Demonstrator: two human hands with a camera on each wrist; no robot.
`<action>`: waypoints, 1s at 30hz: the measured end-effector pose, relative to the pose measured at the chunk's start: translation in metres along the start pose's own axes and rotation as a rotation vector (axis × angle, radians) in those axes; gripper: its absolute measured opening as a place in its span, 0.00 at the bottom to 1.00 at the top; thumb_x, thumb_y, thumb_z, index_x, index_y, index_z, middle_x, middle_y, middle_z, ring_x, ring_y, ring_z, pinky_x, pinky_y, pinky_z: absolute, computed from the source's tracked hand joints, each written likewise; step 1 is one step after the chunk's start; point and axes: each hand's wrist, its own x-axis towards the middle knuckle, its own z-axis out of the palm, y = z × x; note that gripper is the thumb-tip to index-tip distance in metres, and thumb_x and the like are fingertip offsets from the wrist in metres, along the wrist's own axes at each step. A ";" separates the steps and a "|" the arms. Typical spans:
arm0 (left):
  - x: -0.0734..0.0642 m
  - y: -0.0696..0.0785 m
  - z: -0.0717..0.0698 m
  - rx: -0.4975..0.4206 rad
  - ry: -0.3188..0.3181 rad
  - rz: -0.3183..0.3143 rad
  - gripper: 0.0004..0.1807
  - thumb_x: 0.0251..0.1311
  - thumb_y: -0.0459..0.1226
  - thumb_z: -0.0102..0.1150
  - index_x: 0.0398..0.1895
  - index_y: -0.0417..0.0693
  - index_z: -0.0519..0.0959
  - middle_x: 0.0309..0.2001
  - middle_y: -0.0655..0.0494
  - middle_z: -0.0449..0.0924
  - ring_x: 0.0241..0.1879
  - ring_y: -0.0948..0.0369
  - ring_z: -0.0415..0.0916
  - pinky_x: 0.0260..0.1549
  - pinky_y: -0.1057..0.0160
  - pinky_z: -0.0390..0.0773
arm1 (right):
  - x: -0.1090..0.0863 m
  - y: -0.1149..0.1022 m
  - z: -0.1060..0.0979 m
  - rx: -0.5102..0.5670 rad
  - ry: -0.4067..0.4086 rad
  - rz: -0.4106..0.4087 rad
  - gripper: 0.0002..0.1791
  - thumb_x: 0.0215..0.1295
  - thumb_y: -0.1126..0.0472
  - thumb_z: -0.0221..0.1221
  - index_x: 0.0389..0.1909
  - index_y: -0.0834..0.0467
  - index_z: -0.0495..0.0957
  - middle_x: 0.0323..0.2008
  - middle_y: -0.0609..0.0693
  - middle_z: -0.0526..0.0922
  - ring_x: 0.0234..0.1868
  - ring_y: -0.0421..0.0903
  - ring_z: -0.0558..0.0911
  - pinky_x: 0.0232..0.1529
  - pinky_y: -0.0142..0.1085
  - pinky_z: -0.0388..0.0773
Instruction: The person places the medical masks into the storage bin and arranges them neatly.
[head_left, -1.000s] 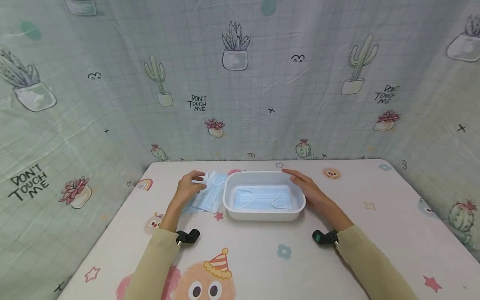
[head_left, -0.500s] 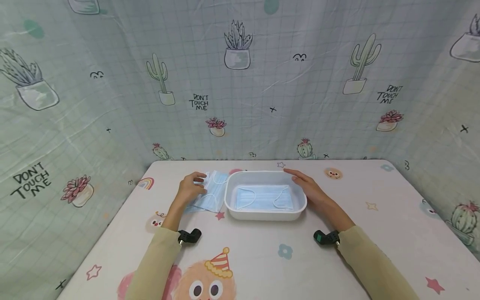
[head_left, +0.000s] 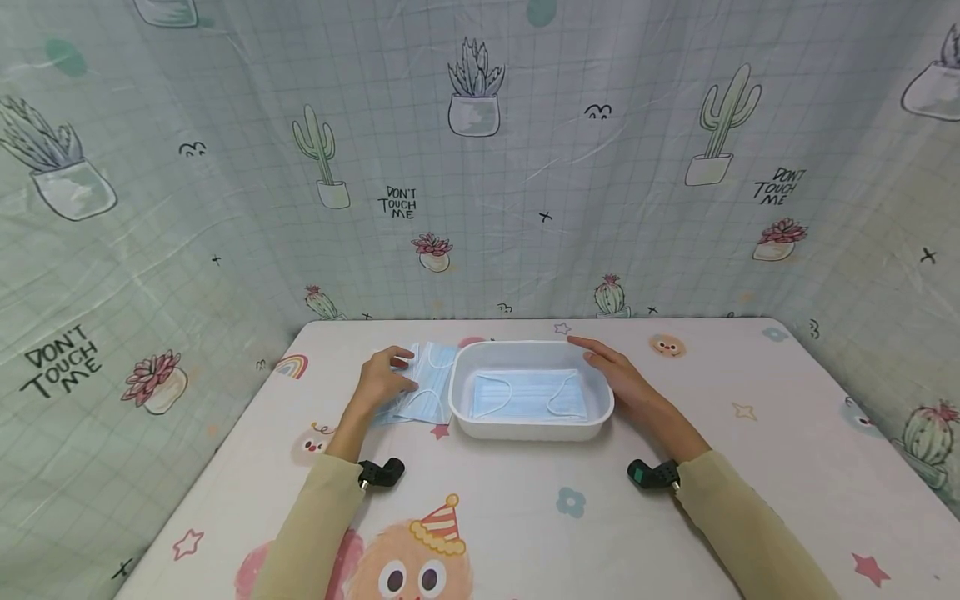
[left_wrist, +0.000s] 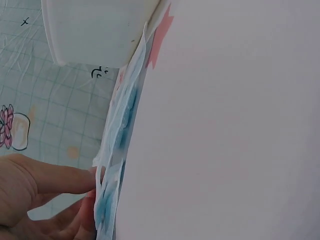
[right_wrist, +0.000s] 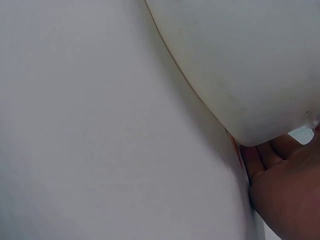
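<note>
A white plastic box (head_left: pixel 528 432) stands mid-table with a light blue face mask (head_left: pixel 528 395) lying inside. To its left, several overlapping face masks (head_left: pixel 431 387) lie on the table, ear loops showing. My left hand (head_left: pixel 381 377) has curved fingers on the left part of these masks and seems to pinch the top one's edge. In the left wrist view, the thumb (left_wrist: pixel 65 179) meets the mask edge; the other fingertips are partly hidden. My right hand (head_left: pixel 621 379) grips the box's right end at the rim. Its fingers go behind the box corner in the right wrist view.
A white table with cartoon prints (head_left: pixel 517 517) carries everything. Printed curtains (head_left: pixel 637 233) enclose its back and sides. Black wrist cameras (head_left: pixel 384 472) sit at both sleeves.
The lower part of the top mask has shifted right, closer to the box, and my left thumb has moved slightly right and down. My right hand and the box stay in place.
</note>
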 end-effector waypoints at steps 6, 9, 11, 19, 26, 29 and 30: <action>0.000 0.001 0.001 0.048 0.004 -0.012 0.29 0.54 0.29 0.72 0.62 0.41 0.78 0.57 0.37 0.81 0.61 0.39 0.75 0.61 0.42 0.76 | 0.000 0.000 -0.001 0.004 -0.006 0.003 0.27 0.85 0.56 0.40 0.80 0.51 0.61 0.84 0.50 0.49 0.84 0.58 0.49 0.81 0.61 0.44; -0.001 0.004 0.001 0.067 0.013 -0.019 0.29 0.54 0.30 0.72 0.62 0.41 0.78 0.56 0.37 0.82 0.59 0.39 0.75 0.59 0.41 0.76 | 0.000 -0.001 0.000 0.003 -0.006 0.000 0.27 0.85 0.56 0.40 0.80 0.51 0.60 0.84 0.51 0.49 0.84 0.58 0.48 0.81 0.61 0.44; -0.002 0.005 0.001 0.091 0.019 -0.021 0.29 0.53 0.31 0.73 0.62 0.42 0.79 0.55 0.38 0.82 0.58 0.38 0.75 0.57 0.40 0.76 | 0.000 -0.001 0.000 0.006 -0.007 -0.002 0.27 0.85 0.56 0.40 0.80 0.51 0.60 0.84 0.51 0.49 0.84 0.58 0.48 0.81 0.61 0.44; -0.002 0.007 0.001 0.132 0.032 -0.044 0.28 0.53 0.31 0.74 0.60 0.44 0.80 0.50 0.41 0.84 0.50 0.43 0.78 0.47 0.48 0.79 | 0.000 -0.001 0.000 -0.003 -0.001 0.000 0.27 0.85 0.56 0.40 0.80 0.51 0.60 0.84 0.51 0.48 0.84 0.58 0.48 0.81 0.61 0.43; -0.004 0.009 0.001 0.150 0.053 -0.034 0.29 0.52 0.34 0.75 0.59 0.42 0.80 0.45 0.41 0.84 0.44 0.46 0.77 0.41 0.51 0.78 | 0.001 0.002 -0.001 0.004 0.002 0.008 0.27 0.85 0.56 0.40 0.80 0.51 0.61 0.84 0.50 0.49 0.84 0.59 0.49 0.81 0.61 0.44; -0.006 0.009 0.001 0.160 0.063 -0.033 0.29 0.50 0.34 0.77 0.58 0.41 0.80 0.42 0.42 0.83 0.41 0.47 0.77 0.39 0.52 0.78 | 0.001 0.002 -0.001 -0.003 0.001 0.008 0.27 0.85 0.56 0.40 0.80 0.50 0.61 0.84 0.50 0.49 0.84 0.58 0.48 0.81 0.62 0.44; -0.006 0.009 0.001 0.160 0.063 -0.036 0.29 0.50 0.34 0.77 0.58 0.42 0.80 0.41 0.43 0.83 0.40 0.48 0.77 0.38 0.53 0.77 | 0.001 0.002 -0.001 -0.003 0.002 0.007 0.27 0.85 0.56 0.40 0.80 0.50 0.61 0.84 0.50 0.49 0.84 0.58 0.48 0.81 0.62 0.43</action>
